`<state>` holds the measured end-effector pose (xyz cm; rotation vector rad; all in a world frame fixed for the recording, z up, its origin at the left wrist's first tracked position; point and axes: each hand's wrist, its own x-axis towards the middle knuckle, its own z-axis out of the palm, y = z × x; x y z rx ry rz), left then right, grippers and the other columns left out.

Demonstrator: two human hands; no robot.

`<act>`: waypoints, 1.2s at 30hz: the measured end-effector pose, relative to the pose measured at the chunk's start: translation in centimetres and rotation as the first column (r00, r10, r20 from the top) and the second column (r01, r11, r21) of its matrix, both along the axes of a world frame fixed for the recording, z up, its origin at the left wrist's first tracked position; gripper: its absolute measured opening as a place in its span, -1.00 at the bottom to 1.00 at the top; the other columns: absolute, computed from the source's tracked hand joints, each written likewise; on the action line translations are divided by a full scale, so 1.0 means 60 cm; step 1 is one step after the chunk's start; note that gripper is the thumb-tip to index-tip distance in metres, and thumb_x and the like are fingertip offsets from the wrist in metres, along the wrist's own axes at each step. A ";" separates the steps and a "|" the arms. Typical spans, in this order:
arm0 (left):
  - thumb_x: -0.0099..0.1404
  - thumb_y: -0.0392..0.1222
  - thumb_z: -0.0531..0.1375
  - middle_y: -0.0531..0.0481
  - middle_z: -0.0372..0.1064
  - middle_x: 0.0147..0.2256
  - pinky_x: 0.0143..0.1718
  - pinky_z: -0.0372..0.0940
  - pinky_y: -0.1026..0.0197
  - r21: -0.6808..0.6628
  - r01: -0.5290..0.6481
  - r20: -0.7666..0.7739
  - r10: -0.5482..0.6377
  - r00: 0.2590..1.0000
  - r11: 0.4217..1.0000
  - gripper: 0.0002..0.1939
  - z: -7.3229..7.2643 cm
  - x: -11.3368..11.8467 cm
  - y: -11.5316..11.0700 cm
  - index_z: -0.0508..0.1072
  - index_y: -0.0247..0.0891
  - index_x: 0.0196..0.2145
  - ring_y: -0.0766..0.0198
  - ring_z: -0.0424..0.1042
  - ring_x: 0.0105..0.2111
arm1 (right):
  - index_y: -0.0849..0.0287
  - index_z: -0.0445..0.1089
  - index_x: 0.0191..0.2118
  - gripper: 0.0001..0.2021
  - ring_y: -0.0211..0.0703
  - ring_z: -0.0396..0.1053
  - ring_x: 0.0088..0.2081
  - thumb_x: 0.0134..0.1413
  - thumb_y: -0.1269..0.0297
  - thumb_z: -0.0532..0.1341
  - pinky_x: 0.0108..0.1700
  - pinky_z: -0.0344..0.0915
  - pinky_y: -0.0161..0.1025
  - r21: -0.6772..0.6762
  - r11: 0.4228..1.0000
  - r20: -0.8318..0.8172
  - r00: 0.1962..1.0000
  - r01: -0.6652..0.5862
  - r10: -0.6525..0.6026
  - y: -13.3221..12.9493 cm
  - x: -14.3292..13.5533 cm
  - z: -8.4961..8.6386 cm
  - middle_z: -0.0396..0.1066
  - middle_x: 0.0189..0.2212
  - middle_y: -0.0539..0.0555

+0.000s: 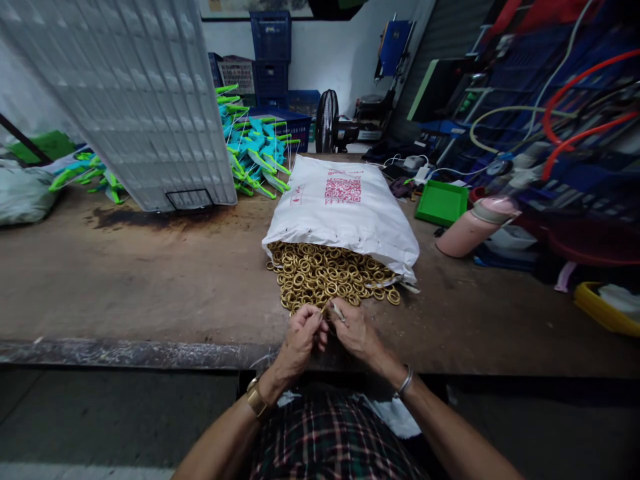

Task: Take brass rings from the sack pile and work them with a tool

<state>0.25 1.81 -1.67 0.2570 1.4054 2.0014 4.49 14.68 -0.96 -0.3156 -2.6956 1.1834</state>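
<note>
A white sack [345,193] with red print lies on the table, its open end toward me. Brass-coloured rings [320,277] spill from its mouth in a heap. Just in front of the heap, my left hand [306,328] pinches a small brass-coloured ring [324,310] between thumb and fingers. Close beside it, my right hand [354,327] is closed around a small pale tool [339,312], whose tip is near the ring. What lies under the curled fingers of both hands is hidden.
A grey ribbed panel [135,100] stands at the left, near green and blue plastic pieces [257,153]. To the right are a green tray [441,202], a pink bottle [467,230] and a yellow tray [600,310]. The wooden table's front edge [150,353] runs near my wrists.
</note>
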 end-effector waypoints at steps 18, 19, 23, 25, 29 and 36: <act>0.12 0.15 0.13 0.16 0.21 -0.61 -0.67 0.13 0.38 -0.116 -0.047 -0.200 0.024 0.980 0.992 -0.62 0.012 -0.002 -0.004 0.22 -0.24 -0.48 0.46 0.18 -0.68 | 0.18 0.27 -0.34 -0.77 -0.22 0.25 -0.43 -0.14 0.54 -0.03 -0.38 0.02 -0.33 0.284 0.947 0.131 0.985 -0.147 0.113 -0.010 0.012 0.007 0.39 -0.45 0.08; 0.13 0.15 0.13 0.16 0.20 -0.61 -0.66 0.14 0.38 -0.118 -0.050 -0.204 0.025 0.979 0.992 -0.62 0.012 -0.002 -0.005 0.22 -0.24 -0.48 0.46 0.18 -0.68 | 0.19 0.27 -0.33 -0.76 -0.22 0.25 -0.43 -0.14 0.54 -0.03 -0.38 0.02 -0.33 0.290 0.946 0.147 0.983 -0.148 0.109 -0.012 0.011 0.009 0.39 -0.45 0.08; 0.16 0.13 0.12 0.15 0.21 -0.59 -0.64 0.14 0.38 -0.101 -0.054 -0.219 0.031 0.975 0.993 -0.64 0.017 0.004 -0.009 0.23 -0.25 -0.48 0.46 0.19 -0.66 | 0.19 0.27 -0.31 -0.77 -0.23 0.24 -0.45 -0.12 0.54 -0.01 -0.41 -0.01 -0.33 0.317 0.937 0.186 0.979 -0.144 0.088 -0.009 0.008 0.010 0.39 -0.46 0.08; 0.16 0.11 0.13 0.14 0.22 -0.58 -0.60 0.15 0.38 -0.070 -0.038 -0.238 0.021 0.971 0.997 -0.65 0.023 0.008 -0.012 0.24 -0.26 -0.48 0.46 0.20 -0.64 | 0.19 0.27 -0.31 -0.79 -0.25 0.21 -0.49 -0.07 0.51 -0.02 -0.44 -0.05 -0.32 0.338 0.936 0.215 0.976 -0.096 0.023 0.001 0.005 0.004 0.36 -0.50 0.06; 0.19 0.08 0.12 0.12 0.25 -0.54 -0.56 0.18 0.36 0.014 0.017 -0.184 -0.014 0.983 1.000 -0.68 0.030 0.011 -0.015 0.26 -0.26 -0.47 0.46 0.23 -0.63 | 0.18 0.27 -0.35 -0.84 -0.26 0.14 -0.55 0.02 0.44 -0.04 -0.47 -0.07 -0.31 0.359 0.933 0.133 0.988 0.025 -0.078 0.024 0.003 -0.006 0.27 -0.58 0.02; 0.22 0.05 0.09 0.14 0.22 -0.63 -0.60 0.17 0.37 0.014 0.018 -0.102 -0.017 0.995 1.000 -0.70 0.019 0.004 -0.013 0.29 -0.26 -0.45 0.45 0.19 -0.67 | 0.17 0.28 -0.39 -0.71 -0.26 0.22 -0.47 0.16 0.13 -0.06 -0.38 0.13 -0.34 -0.095 0.994 -0.053 0.997 0.052 -0.057 -0.002 0.006 0.024 0.30 -0.53 0.00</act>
